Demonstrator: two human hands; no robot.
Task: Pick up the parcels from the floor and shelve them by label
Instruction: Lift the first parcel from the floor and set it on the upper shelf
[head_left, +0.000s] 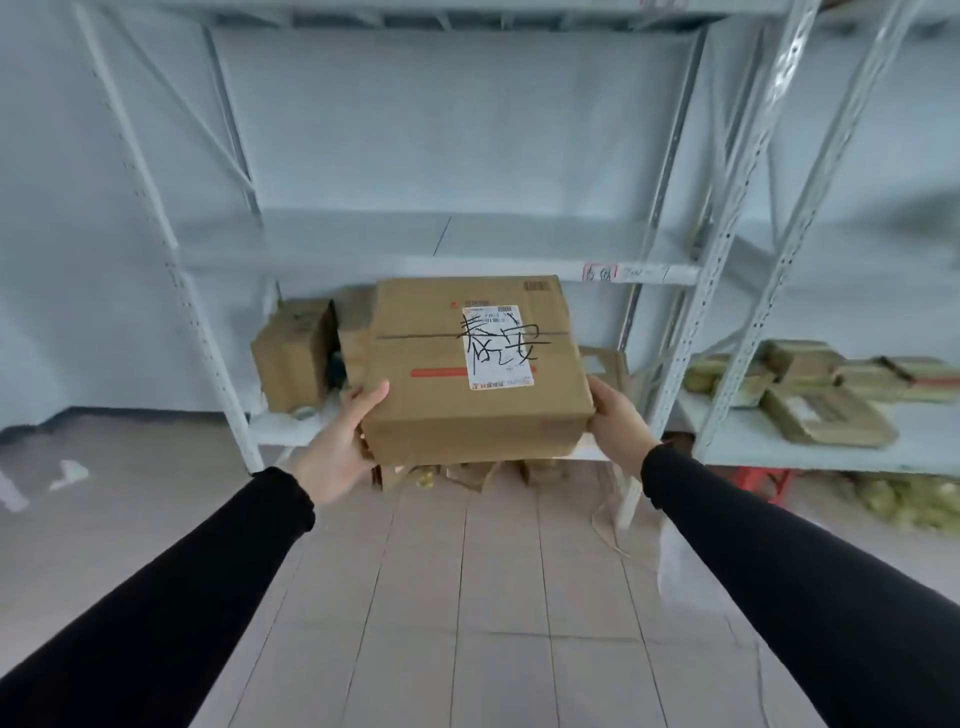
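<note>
I hold a brown cardboard parcel (426, 358) in front of me at the lower shelf level of a white metal rack (722, 249). A white shipping label (497, 347) with black handwritten characters is stuck on its top face. My left hand (340, 441) grips the parcel's left near corner. My right hand (615, 418) grips its right near corner. Both arms are in black sleeves.
Another brown box (293, 353) sits on the low shelf behind the parcel, at the left. The middle shelf (426, 244) carries a small tag (600, 271) on its front edge. Flat brown packets (821, 395) lie on the neighbouring rack's shelf at right. Tiled floor (467, 597) below.
</note>
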